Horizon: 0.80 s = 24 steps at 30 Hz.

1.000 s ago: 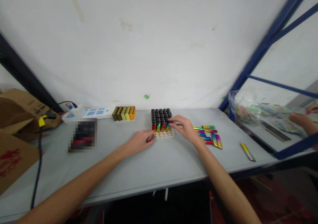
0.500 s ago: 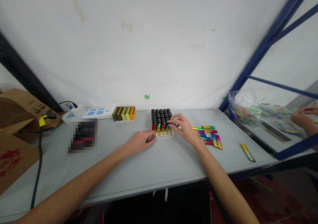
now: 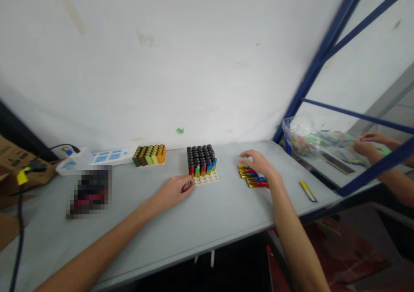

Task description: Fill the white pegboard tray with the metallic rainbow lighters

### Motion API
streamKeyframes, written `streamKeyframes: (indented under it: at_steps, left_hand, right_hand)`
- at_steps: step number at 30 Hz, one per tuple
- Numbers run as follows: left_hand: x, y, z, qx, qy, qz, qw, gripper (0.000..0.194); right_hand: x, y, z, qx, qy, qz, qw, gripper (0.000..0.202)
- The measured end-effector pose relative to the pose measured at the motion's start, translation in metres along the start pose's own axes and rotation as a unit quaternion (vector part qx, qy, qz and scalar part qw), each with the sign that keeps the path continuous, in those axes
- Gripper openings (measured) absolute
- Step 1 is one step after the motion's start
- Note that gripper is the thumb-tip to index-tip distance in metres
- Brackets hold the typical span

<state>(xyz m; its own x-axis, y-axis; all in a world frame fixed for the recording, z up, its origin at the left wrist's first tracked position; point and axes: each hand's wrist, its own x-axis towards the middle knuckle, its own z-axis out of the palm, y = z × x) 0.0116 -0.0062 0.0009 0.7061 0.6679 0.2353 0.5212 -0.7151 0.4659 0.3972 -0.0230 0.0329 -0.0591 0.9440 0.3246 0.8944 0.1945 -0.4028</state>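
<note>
A white tray (image 3: 208, 178) with round holes holds rows of black-topped lighters (image 3: 201, 155) upright, the front ones with shiny coloured bodies. Its front holes are bare. My left hand (image 3: 176, 189) is closed at the tray's front left corner, around a small dark reddish object (image 3: 186, 186) that its fingers mostly hide. To the right, my right hand (image 3: 260, 164) hovers with fingers apart and curved over a group of shiny multicoloured flat pieces (image 3: 254, 178) on the table. Nothing shows between its fingers.
A second block of green, yellow and orange lighters (image 3: 149, 155) stands at the back left, near a white power strip (image 3: 111, 156). A yellow-handled cutter (image 3: 308, 191) lies at the right. Beyond the blue frame (image 3: 310, 67), another person's hands (image 3: 371, 143) work beside a plastic bag (image 3: 300, 132).
My right hand has left the lighters in the tray and moved right, over the shiny pieces. One more blue lighter now shows in the front row. My left hand stays at the tray; the view has shifted.
</note>
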Motion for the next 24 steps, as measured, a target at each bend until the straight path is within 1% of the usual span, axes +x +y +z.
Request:
streamKeyframes:
  at_steps: [2, 3, 5, 7, 10, 13, 16, 18, 21, 24]
  left_hand:
    - [0.0, 0.0, 0.0, 0.001, -0.003, -0.001, 1.0, 0.019]
    - [0.0, 0.001, -0.001, 0.002, -0.005, -0.001, 1.0, 0.02]
    - [0.0, 0.001, -0.001, 0.003, -0.006, -0.002, 1.0, 0.02]
    - [0.0, 0.002, -0.002, 0.0, -0.003, -0.003, 1.0, 0.02]
    - [0.0, 0.002, -0.002, -0.003, 0.0, -0.003, 1.0, 0.02]
    - [0.0, 0.0, 0.0, 0.001, 0.001, 0.001, 1.0, 0.019]
    - [0.0, -0.004, 0.003, 0.005, 0.0, 0.002, 1.0, 0.017]
    - [0.0, -0.005, 0.004, 0.006, 0.0, 0.001, 1.0, 0.016]
    - [0.0, -0.005, 0.004, 0.005, 0.003, 0.006, 1.0, 0.016]
    - [0.0, -0.001, 0.001, 0.002, 0.0, 0.009, 1.0, 0.016]
  right_hand:
    - [-0.004, 0.014, -0.004, -0.031, -0.067, 0.032, 0.997, 0.023]
    - [-0.006, 0.019, -0.004, -0.041, -0.09, 0.047, 0.994, 0.023]
    - [-0.007, 0.024, -0.003, -0.05, -0.11, 0.074, 0.99, 0.022]
    - [-0.007, 0.025, 0.0, -0.039, -0.094, 0.083, 0.991, 0.019]
    - [-0.007, 0.023, 0.005, 0.023, -0.044, 0.043, 0.998, 0.018]
    - [-0.007, 0.014, 0.006, 0.078, 0.01, 0.003, 0.997, 0.029]
    - [-0.005, 0.002, 0.005, 0.092, 0.058, -0.021, 0.994, 0.039]
    - [-0.003, -0.007, 0.006, 0.105, 0.077, -0.035, 0.991, 0.041]
    - [0.001, -0.021, 0.012, 0.159, 0.074, -0.044, 0.983, 0.041]
    - [0.002, -0.036, 0.02, 0.218, 0.033, -0.059, 0.974, 0.044]
